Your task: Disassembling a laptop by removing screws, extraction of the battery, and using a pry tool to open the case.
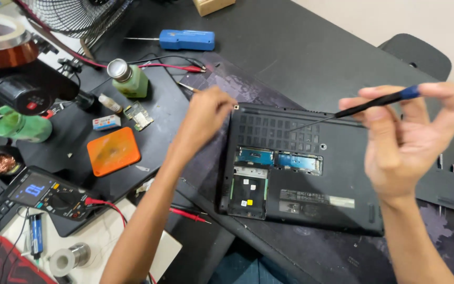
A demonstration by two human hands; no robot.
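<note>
Head view is showing a black laptop (300, 168) lying upside down on a dark work mat (269, 89), base facing up. An access panel is already lying off to the right (440, 189), leaving 1 open bay with 2 blue circuit boards (279, 158) and a drive slot (248, 192) exposed. The main bottom cover is still sitting on the chassis, so disassembly is judged as partly done, with the remaining perimeter fasteners and the cover itself left.

The left hand (203, 118) is resting at the upper left corner of the laptop, fingertips pinched together at a small fastener point on that corner; whether a screw is held between them cannot be told. The right hand (403, 142) is raised above the right side of the laptop, thumb and fingers pinching a slim precision screwdriver (363, 108) with a blue cap, its thin shaft pointing left over the vent grille and not touching it.

To the left, an orange pad (113, 151), a green bottle (130, 79), a digital multimeter (48, 194) with red probe leads, a solder spool (69, 257) and a roll of amber tape (1, 44) are lying near the mat. A larger blue-handled screwdriver (185, 40) is lying well apart at the top.
</note>
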